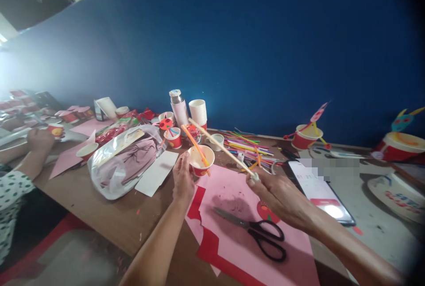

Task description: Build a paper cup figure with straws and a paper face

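Observation:
My left hand (pixel 183 179) is closed around the side of a red and white paper cup (pixel 200 171), tilted so its inside shows. An orange strip (pixel 194 137), maybe a straw or pipe cleaner, stands up out of the cup. My right hand (pixel 274 188) pinches the lower end of a long pale wooden stick (pixel 222 146). The stick slants up to the left, its far tip above the cup. Something whitish sits at the pinched end. Below my hands, black-handled scissors (pixel 250 228) lie on pink paper (pixel 229 193), near a red paper disc (pixel 268 212).
Colourful sticks (pixel 247 144) lie behind my hands. A phone (pixel 320 193) is at right, near a decorated cup (pixel 305 137). A clear plastic bag (pixel 109 171), stacked cups (pixel 198 111) and a flask (pixel 179 109) stand leftward. Another person's hand (pixel 40 142) is far left.

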